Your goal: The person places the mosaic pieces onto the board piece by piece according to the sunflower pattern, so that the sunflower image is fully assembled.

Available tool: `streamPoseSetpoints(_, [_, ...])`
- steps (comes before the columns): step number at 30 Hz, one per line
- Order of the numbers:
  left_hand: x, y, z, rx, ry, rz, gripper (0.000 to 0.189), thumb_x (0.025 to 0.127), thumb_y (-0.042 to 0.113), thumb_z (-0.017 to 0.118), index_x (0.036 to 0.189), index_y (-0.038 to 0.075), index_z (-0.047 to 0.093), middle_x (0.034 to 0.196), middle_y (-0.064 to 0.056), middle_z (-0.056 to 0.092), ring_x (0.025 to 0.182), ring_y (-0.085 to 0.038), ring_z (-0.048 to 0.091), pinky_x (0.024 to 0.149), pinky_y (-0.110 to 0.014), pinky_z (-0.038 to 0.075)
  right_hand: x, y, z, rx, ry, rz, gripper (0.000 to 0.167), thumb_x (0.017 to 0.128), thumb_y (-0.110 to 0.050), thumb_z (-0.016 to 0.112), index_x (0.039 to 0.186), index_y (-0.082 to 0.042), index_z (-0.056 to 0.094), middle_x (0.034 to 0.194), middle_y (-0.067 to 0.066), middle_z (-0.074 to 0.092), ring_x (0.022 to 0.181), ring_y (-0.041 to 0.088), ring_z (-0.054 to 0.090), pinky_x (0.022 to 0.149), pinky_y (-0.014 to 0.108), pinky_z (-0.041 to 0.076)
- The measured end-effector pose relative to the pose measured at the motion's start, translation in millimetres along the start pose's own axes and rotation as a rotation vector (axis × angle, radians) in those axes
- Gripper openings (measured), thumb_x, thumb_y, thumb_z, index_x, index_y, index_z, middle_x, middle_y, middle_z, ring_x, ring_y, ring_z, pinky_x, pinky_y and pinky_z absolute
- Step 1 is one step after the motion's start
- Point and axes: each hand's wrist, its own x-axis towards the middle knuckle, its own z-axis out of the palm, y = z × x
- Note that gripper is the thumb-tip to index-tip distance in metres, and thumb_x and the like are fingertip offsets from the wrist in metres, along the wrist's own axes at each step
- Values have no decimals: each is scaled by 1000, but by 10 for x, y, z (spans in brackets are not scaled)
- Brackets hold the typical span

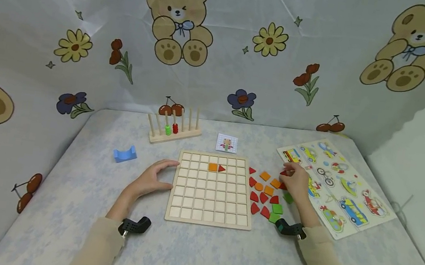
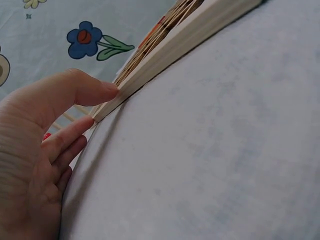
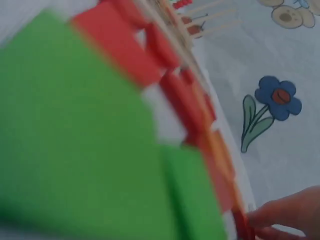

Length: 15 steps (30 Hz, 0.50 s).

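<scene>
A wooden grid board point(image 1: 208, 223) lies mid-table, with an orange square piece point(image 1: 213, 167) and a red triangle piece point(image 1: 222, 168) side by side in its upper cells. My left hand point(image 1: 153, 177) is at the board's left side, thumb and fingertips spread and touching the edge; the left wrist view shows the thumb point(image 2: 97, 92) on the rim. Right of the loose pieces, my right hand point(image 1: 296, 180) pinches a red piece point(image 3: 242, 225) between thumb and fingers. Its outline is mostly hidden by them. Red, orange and green pieces point(image 1: 268, 190) lie between board and hand.
A small pattern card point(image 1: 227, 143) lies behind the board. Further left stands a wooden peg rack point(image 1: 175, 136) with green and red beads. A blue curved block point(image 1: 125, 154) sits at the left, and a vehicle picture puzzle board point(image 1: 345, 189) lies at the right.
</scene>
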Motion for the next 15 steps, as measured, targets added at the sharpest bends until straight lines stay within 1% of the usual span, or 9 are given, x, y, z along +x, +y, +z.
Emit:
streamPoseSetpoints(2, [-4,7,-3,-5,3,-4,70,79,7,82,142,6,53,151,-16,45,147,-38,30,119,-62,23,-3,40,-16,1,-10,-2,36,84,5,67,119,14,62,106,32,66,92,41,62,75,37,53])
streamPoseSetpoints(6, [-7,28,4,-11,3,3,70,79,6,82,142,6,52,151,-17,45,147,-39,30,119,-63,23,11,89,-33,13,-14,-9,37,84,6,66,121,14,61,106,32,66,90,40,63,72,30,53])
streamPoseSetpoints(11, [-5,19,16,0,0,4,69,80,9,82,142,8,53,151,-15,46,146,-39,31,118,-63,24,32,114,-65,35,-48,-2,40,84,7,67,123,14,60,108,32,66,92,42,66,72,31,57])
streamPoseSetpoints(13, [-9,5,12,11,2,4,69,80,11,82,142,9,54,151,-15,46,146,-39,31,118,-63,24,36,92,-61,37,-62,13,41,85,5,69,124,13,60,108,32,66,91,40,66,69,27,56])
streamPoseSetpoints(15, [-10,-4,2,20,4,3,68,80,11,82,142,10,54,151,-15,46,146,-38,31,118,-63,25,39,37,-49,48,-79,25,43,85,2,70,126,13,59,109,31,66,92,39,65,65,20,52])
